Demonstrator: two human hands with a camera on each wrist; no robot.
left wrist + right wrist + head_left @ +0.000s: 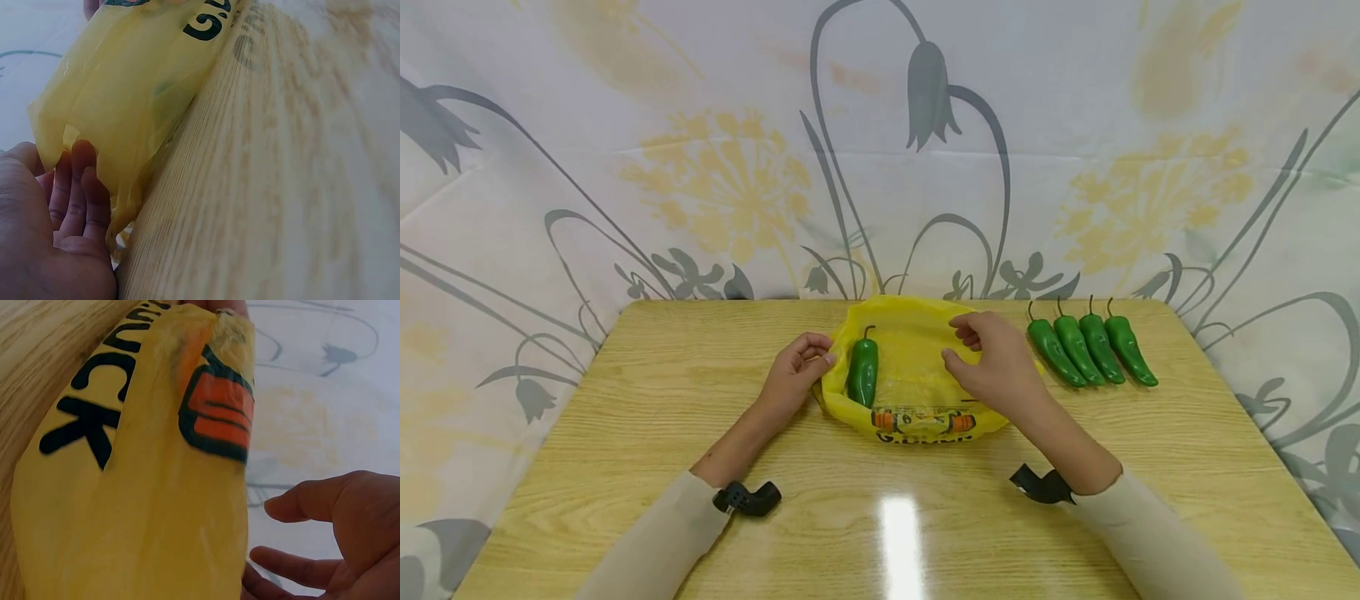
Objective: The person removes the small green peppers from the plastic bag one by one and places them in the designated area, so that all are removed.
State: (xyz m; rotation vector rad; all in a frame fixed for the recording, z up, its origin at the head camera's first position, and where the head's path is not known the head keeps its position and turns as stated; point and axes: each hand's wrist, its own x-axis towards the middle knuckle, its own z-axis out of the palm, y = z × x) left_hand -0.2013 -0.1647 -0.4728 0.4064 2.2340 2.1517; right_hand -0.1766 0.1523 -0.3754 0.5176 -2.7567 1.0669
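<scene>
A yellow plastic bag (917, 358) with printed dark letters and an orange figure lies on the table with its mouth spread wide. Inside it, toward the left, is one green chili pepper (862, 371), stem pointing away. My left hand (797, 367) pinches the bag's left rim between thumb and fingers; the left wrist view shows the yellow film (112, 106) at the fingertips. Over the bag's right side hovers my right hand (1000, 358), thumb and fingers spread apart with nothing between them. In the right wrist view this hand (356, 531) is beside the printed bag wall (156, 506).
Several green chili peppers (1093, 350) lie in a row to the right of the bag, stems toward the back. The wooden table (662, 383) ends at a floral cloth backdrop (737, 167). Each wrist carries a black camera mount (748, 498).
</scene>
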